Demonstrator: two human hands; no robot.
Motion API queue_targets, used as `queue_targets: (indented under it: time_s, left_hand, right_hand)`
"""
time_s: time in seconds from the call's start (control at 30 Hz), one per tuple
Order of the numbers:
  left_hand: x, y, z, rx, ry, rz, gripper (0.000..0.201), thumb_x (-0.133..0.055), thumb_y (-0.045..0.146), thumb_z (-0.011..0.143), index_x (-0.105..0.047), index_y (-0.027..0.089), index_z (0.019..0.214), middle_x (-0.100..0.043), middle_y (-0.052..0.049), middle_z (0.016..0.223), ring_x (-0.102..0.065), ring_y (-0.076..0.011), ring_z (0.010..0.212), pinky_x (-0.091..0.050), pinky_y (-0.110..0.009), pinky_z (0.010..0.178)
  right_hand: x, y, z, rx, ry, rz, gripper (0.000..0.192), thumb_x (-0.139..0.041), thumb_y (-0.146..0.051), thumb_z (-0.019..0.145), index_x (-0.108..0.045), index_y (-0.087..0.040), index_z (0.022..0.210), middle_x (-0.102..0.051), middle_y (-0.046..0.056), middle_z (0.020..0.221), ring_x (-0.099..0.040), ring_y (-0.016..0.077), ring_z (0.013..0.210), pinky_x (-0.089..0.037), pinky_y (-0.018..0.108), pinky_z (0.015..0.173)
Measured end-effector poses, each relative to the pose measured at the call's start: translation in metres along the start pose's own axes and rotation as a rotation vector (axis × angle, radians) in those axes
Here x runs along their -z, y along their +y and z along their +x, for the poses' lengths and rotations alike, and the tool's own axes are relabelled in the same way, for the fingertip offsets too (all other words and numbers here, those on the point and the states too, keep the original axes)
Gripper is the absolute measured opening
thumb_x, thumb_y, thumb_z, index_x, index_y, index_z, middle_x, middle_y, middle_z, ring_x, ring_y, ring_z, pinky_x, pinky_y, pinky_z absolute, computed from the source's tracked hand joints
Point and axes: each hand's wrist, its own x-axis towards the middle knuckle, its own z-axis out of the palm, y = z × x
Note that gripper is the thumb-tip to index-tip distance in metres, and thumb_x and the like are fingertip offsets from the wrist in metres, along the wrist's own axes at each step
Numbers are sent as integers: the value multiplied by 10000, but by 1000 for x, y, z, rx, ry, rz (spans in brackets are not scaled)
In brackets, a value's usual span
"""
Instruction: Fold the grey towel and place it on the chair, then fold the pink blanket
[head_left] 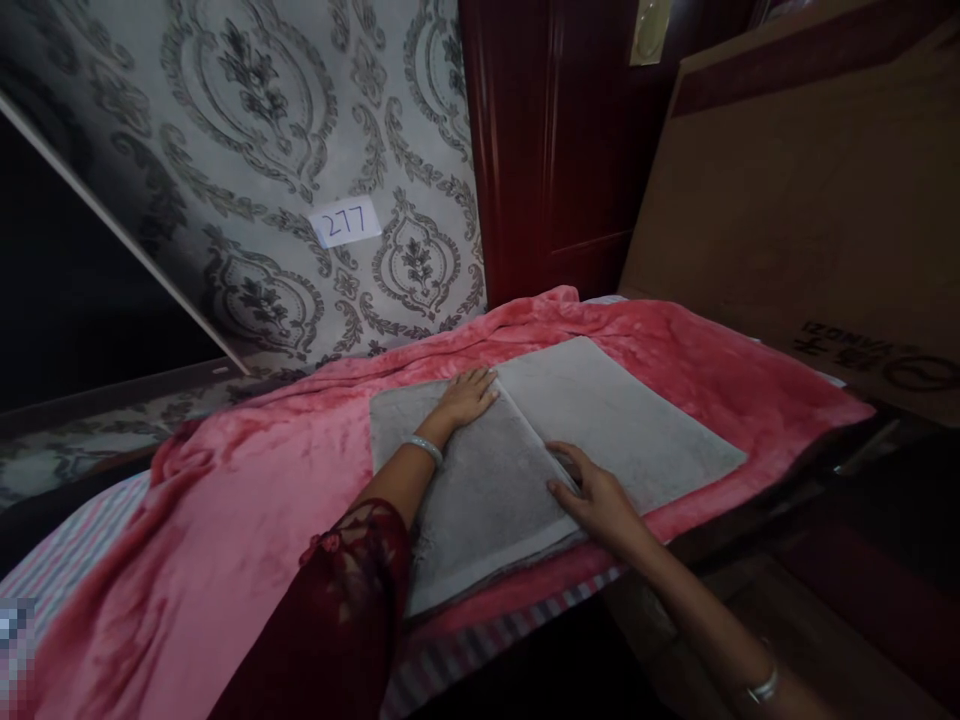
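Both hands flat on a grey towel laid over a bed.

The grey towel [600,420] lies on a pink blanket [247,500] near the bed's [67,560] right edge, a fold line running across it. Left hand [469,395] is spread open at the fold's far end; right hand [596,500] presses open-fingered near the front edge; neither grips. Judged soft, light, limp: best taken by corners. Cardboard box [810,200] crowds the right; open blanket lies left.
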Motion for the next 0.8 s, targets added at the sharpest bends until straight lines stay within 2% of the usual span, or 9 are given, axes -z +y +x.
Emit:
queue_targets:
  time_s: [0.1, 0.17, 0.27, 0.33, 0.43, 0.53, 0.6, 0.67, 0.8]
  left_hand:
    - [3, 5, -5, 2, 42, 9, 556, -349, 446, 1004, -376, 242, 1520, -306, -97, 1624, -269, -273, 1496, -187, -515, 1215]
    - [6, 8, -7, -4, 72, 17, 534, -379, 422, 997, -423, 234, 1494, -309, -108, 1621, -249, -298, 1501, -158, -556, 1214]
    - [16, 10, -8, -55, 99, 1, 501, -429, 403, 979, -503, 224, 1440, -329, -112, 1611, -236, -315, 1503, -150, -582, 1212]
    - [24, 7, -6, -112, 77, -63, 488, -397, 399, 990, -520, 220, 1428, -373, -96, 1592, -275, -273, 1493, -192, -509, 1222]
    - [31, -1, -5, -177, -4, -152, 517, -318, 396, 1014, -471, 201, 1468, -409, -76, 1574, -311, -207, 1479, -212, -395, 1225]
    - [27, -8, -9, -151, -76, -128, 536, -333, 415, 1009, -397, 240, 1512, -336, -56, 1613, -256, -229, 1502, -177, -472, 1227]
    - [18, -11, -14, -126, -76, -78, 536, -348, 419, 1005, -368, 284, 1523, -282, -41, 1635, -215, -248, 1516, -148, -539, 1219]
    - [8, -11, -19, -125, -51, -35, 535, -346, 422, 1006, -350, 308, 1529, -262, -36, 1643, -192, -250, 1522, -118, -558, 1217]
    - [-1, -12, -21, -145, -44, -39, 541, -334, 446, 1007, -339, 320, 1534, -266, -34, 1642, -186, -256, 1522, -102, -562, 1218]
  right_hand:
    - [10, 0, 0, -8, -58, -54, 527, -528, -326, 818, -539, -174, 1323, -638, -19, 674, -579, 181, 568, -439, 272, 547]
    - [22, -3, -1, 5, -101, -161, 516, -542, -301, 811, -573, -187, 1313, -633, -21, 649, -593, 189, 581, -440, 273, 568]
    - [40, -20, 0, 44, -72, -383, 437, -541, -284, 843, -641, -202, 1261, -701, 44, 787, -651, 217, 716, -473, 301, 670]
    - [42, -39, 6, 138, -44, -453, 390, -515, -320, 905, -660, -207, 1249, -722, 94, 962, -667, 238, 871, -495, 331, 782]
    - [25, -62, 25, 388, -164, -442, 435, -494, -363, 959, -608, -185, 1339, -666, 133, 1225, -599, 262, 1149, -462, 393, 988]
    - [-4, -61, 47, 553, -341, -483, 556, -547, -422, 951, -499, -201, 1460, -478, 135, 1498, -370, 314, 1416, -300, 529, 1149]
    - [-19, -50, 54, 577, -446, -516, 613, -575, -479, 939, -454, -251, 1495, -355, 103, 1586, -223, 339, 1489, -172, 606, 1182]
    - [-25, -36, 53, 581, -524, -501, 619, -569, -496, 945, -424, -293, 1512, -299, 72, 1613, -159, 328, 1510, -93, 618, 1194]
    - [-14, -28, 34, 596, -604, -356, 600, -592, -449, 948, -400, -364, 1510, -298, 13, 1614, -126, 280, 1520, -65, 577, 1217]
